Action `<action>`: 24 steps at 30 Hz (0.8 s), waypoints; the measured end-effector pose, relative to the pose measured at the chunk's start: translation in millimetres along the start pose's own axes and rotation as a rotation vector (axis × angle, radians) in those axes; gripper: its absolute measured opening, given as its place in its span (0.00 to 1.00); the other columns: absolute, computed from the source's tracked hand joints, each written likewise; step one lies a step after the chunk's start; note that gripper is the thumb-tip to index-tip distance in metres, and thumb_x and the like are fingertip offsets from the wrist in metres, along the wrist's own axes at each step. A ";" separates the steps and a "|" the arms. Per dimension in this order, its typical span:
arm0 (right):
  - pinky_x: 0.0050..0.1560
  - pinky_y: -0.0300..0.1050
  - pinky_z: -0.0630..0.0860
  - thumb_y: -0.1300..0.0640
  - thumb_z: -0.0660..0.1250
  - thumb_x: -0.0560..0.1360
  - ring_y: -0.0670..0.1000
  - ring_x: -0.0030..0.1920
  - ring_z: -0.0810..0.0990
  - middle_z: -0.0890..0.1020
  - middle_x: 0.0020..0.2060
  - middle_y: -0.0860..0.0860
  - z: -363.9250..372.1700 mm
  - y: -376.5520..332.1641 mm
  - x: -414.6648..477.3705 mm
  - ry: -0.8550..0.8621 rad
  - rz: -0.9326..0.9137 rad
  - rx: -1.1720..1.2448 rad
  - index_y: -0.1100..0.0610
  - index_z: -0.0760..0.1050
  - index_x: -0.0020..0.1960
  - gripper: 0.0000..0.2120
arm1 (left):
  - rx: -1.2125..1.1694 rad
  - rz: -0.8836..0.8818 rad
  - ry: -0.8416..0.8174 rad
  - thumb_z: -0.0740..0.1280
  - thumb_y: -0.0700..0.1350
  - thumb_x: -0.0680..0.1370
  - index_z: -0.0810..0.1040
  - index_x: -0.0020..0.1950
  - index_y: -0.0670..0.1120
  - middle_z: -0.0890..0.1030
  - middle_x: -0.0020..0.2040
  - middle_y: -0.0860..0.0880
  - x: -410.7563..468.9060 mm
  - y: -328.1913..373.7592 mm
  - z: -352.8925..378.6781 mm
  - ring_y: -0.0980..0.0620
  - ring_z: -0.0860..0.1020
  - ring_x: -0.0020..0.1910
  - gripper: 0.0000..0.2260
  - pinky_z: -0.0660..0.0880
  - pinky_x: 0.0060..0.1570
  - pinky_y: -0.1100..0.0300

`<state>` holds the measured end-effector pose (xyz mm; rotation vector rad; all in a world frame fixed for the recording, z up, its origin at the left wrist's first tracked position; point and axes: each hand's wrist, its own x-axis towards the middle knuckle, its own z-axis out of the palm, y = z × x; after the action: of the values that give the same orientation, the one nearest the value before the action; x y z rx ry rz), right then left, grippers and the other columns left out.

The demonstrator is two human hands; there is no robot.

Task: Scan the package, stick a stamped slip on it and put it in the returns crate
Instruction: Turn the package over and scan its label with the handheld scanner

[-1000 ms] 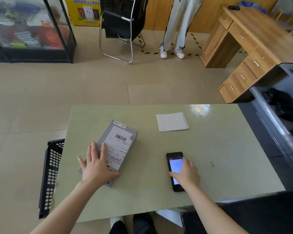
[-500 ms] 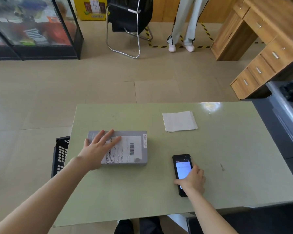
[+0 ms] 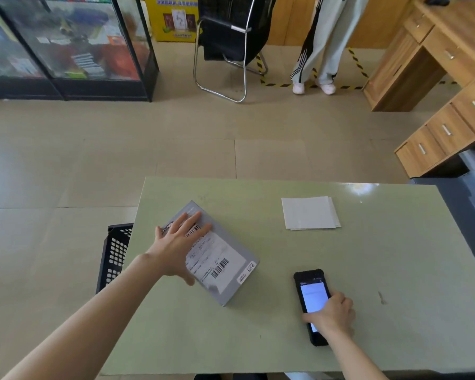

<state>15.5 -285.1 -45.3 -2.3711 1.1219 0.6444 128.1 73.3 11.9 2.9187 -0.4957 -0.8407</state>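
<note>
Nearest you, your right hand (image 3: 330,314) rests on the lower end of the handheld scanner (image 3: 311,305), fingers curled along its edge in a loose grip. The device lies flat on the counter (image 3: 258,338) with its screen lit and facing up, so it is not aimed at anything. From that I judge the scan is either not begun or not being made at this instant; the pictures do not settle which.

A little farther out, your left hand (image 3: 177,249) lies open and flat, fingers spread, pressing on the far-left part of the package (image 3: 220,266). The grey box sits flat on the counter at a slant, label up, with a barcode clear of your hand near its right end. No slip shows on it, so the sticking step looks undone.

Left of the counter, on the floor, the black returns crate (image 3: 115,256) shows only its perforated side; the package is not in it, so that step is left too.

Farther back on the counter, well apart from the package, lies the small stack of white slips (image 3: 310,212). Whether they are stamped I cannot tell; their faces look blank from here.
</note>
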 end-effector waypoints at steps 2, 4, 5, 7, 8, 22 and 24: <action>0.47 0.50 0.74 0.54 0.79 0.54 0.57 0.61 0.67 0.67 0.61 0.55 -5.2 0.3 -0.9 0.002 -0.057 -0.080 0.55 0.61 0.66 0.45 | -0.146 -0.058 0.073 0.73 0.72 0.55 0.44 0.76 0.64 0.38 0.79 0.56 1.4 4.5 -1.5 0.50 0.38 0.77 0.58 0.52 0.69 0.29; 0.48 0.49 0.75 0.53 0.78 0.53 0.56 0.60 0.69 0.69 0.60 0.53 -12.0 -1.9 -3.4 0.005 -0.129 -0.129 0.53 0.61 0.66 0.45 | -0.283 -0.194 0.181 0.72 0.72 0.57 0.46 0.77 0.63 0.39 0.79 0.54 1.8 7.3 -2.4 0.48 0.40 0.78 0.55 0.51 0.69 0.30; 0.48 0.48 0.75 0.53 0.78 0.53 0.55 0.59 0.70 0.69 0.59 0.53 -15.4 -3.7 -4.9 0.001 -0.168 -0.129 0.52 0.61 0.66 0.45 | -0.326 -0.280 0.212 0.73 0.71 0.57 0.45 0.76 0.63 0.40 0.79 0.51 1.5 8.0 -1.3 0.47 0.41 0.78 0.56 0.51 0.68 0.29; 0.48 0.47 0.75 0.54 0.77 0.53 0.54 0.57 0.72 0.69 0.57 0.51 -22.9 -9.3 -9.0 -0.019 -0.248 -0.105 0.50 0.60 0.65 0.44 | -0.418 -0.424 0.185 0.74 0.70 0.55 0.43 0.76 0.65 0.46 0.78 0.44 -1.1 9.4 1.9 0.43 0.45 0.77 0.58 0.54 0.67 0.29; 0.48 0.48 0.75 0.54 0.76 0.54 0.53 0.55 0.73 0.69 0.56 0.49 -26.9 -13.3 -12.2 -0.040 -0.287 -0.086 0.49 0.60 0.65 0.44 | -0.476 -0.461 0.168 0.75 0.70 0.54 0.43 0.75 0.66 0.52 0.76 0.42 -2.8 10.1 4.1 0.42 0.50 0.75 0.58 0.59 0.66 0.32; 0.55 0.48 0.69 0.51 0.76 0.54 0.48 0.60 0.70 0.67 0.61 0.45 -58.5 -33.7 -71.1 -0.073 -0.559 -0.271 0.47 0.59 0.67 0.45 | -0.178 -0.302 0.600 0.73 0.68 0.60 0.54 0.77 0.58 0.60 0.72 0.38 -8.2 82.8 -21.2 0.36 0.57 0.71 0.51 0.55 0.71 0.40; 0.54 0.49 0.70 0.51 0.76 0.54 0.49 0.61 0.70 0.67 0.61 0.46 -55.5 -29.6 -77.3 -0.080 -0.535 -0.281 0.47 0.59 0.67 0.45 | -0.167 -0.280 0.628 0.75 0.66 0.61 0.56 0.77 0.57 0.60 0.72 0.37 -10.2 89.4 -20.6 0.36 0.57 0.72 0.50 0.54 0.71 0.37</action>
<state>7.9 -253.5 48.8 -2.6890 0.3421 0.7237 105.0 -8.5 47.8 2.9013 0.0331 0.0517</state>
